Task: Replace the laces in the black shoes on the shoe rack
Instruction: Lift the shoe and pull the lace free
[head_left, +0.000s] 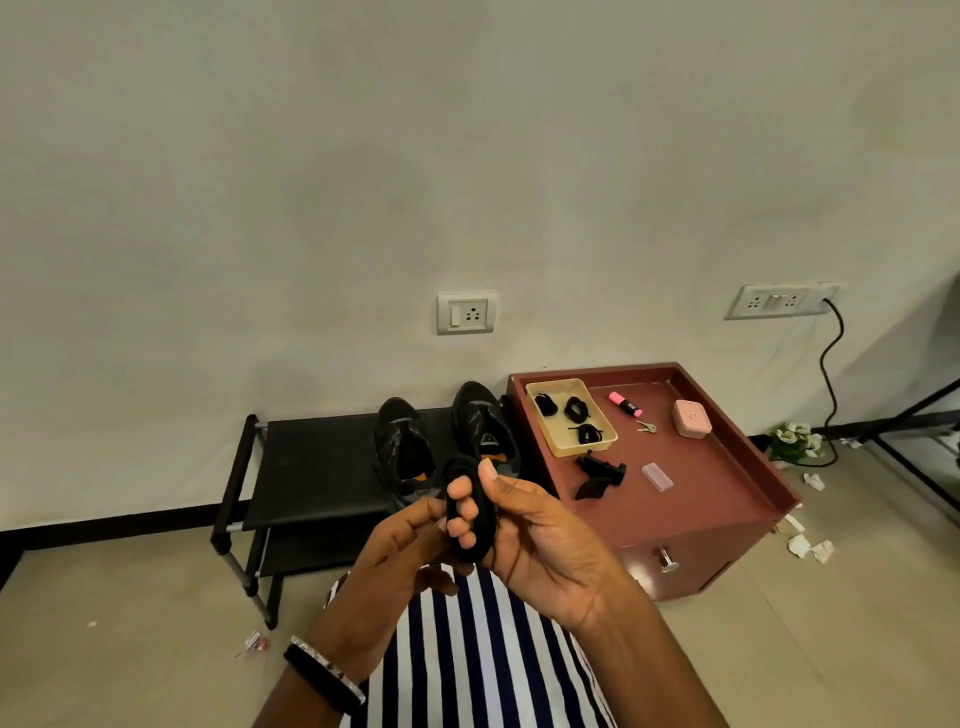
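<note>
Lace (469, 554), wound into a black oval coil, hangs in mid-air in front of the shoe rack (311, 467); the right hand (545, 540) is clamped on it, fingers curled through the loop and thumb at its top, and the left hand (410, 535) pinches its left side. It looks light, soft and floppy, liable to spring loose and tangle, so a free end is the best hold, though I cannot make one out. The 2 black shoes (402, 452) stand at the right end of the rack's top shelf, and 3 spare coils (576, 409) lie in a tan tray (561, 439) at the back left corner of the maroon cabinet (701, 493).
</note>
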